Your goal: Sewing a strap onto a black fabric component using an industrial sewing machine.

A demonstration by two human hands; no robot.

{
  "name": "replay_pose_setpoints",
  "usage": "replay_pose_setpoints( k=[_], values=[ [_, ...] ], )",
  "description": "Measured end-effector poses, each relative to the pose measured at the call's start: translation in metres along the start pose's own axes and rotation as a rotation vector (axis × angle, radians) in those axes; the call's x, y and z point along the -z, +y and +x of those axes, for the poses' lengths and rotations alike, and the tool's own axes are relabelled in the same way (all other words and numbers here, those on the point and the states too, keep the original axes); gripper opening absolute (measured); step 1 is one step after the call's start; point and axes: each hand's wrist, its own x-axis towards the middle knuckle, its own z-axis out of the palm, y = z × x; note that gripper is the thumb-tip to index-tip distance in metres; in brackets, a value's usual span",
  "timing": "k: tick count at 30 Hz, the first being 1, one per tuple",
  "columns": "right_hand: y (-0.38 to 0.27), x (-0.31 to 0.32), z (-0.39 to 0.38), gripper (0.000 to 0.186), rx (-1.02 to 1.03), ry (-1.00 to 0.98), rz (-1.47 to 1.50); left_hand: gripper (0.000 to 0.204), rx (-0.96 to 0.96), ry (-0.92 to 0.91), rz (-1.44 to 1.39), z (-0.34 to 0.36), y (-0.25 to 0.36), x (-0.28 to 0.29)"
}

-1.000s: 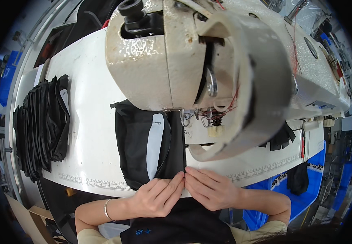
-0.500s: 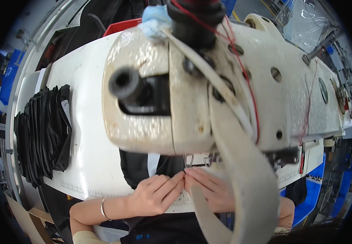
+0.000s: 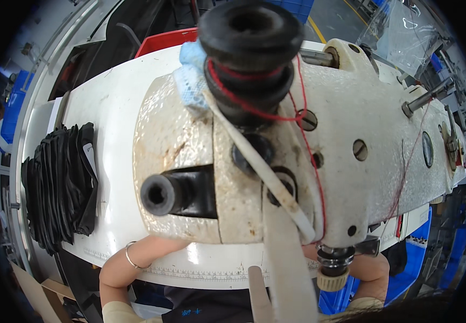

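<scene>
Nearest the body, a dark apron (image 3: 190,307) fills the bottom of the view, with a pale yellow sleeve (image 3: 115,312) beside it. The left forearm (image 3: 157,250), wearing a silver bangle (image 3: 130,254), reaches up over the table's front edge and passes out of sight under the machine (image 3: 173,134). The right forearm (image 3: 372,269) goes in from the other side, partly covered by a pale, blurred strap (image 3: 286,264) and a cream dial (image 3: 332,282). The machine's head hides both the left hand and the right hand, so I cannot tell whether they are open, closed or gripping. The work under them is hidden too.

A printed ruler (image 3: 200,275) runs along the near edge of the white table (image 3: 117,140). To the right, below table height, sits a blue bin (image 3: 416,264). Well to the left of the machine, a stack of black pieces (image 3: 60,188) stands folded side by side on the table.

On top of the machine, a black post (image 3: 251,37) wound with red thread (image 3: 321,199) blocks much of the middle, a light blue rag (image 3: 191,81) just beside it. Past the table are a red bin (image 3: 165,42) and, farther right, clear plastic (image 3: 400,37).
</scene>
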Motion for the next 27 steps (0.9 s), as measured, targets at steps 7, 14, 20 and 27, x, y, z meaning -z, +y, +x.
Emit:
replay_pose_setpoints(
  k=[7, 14, 20, 27],
  values=[
    [-0.003, 0.009, -0.006, 0.012, -0.052, -0.137, 0.035, 0.036, -0.538, -0.155, 0.674, -0.025, -0.05, -0.007],
    [-0.003, 0.004, -0.009, 0.016, -0.083, -0.114, 0.108, 0.036, -0.613, -0.13, 0.786, -0.028, -0.047, -0.008],
    [-0.005, 0.012, -0.002, 0.016, -0.064, -0.097, 0.092, 0.037, -0.708, -0.113, 0.854, -0.027, -0.04, -0.012],
    [-0.003, 0.027, 0.017, 0.02, -0.037, -0.131, -0.058, 0.041, -0.642, -0.162, 0.846, -0.03, -0.039, -0.007]
  ],
)
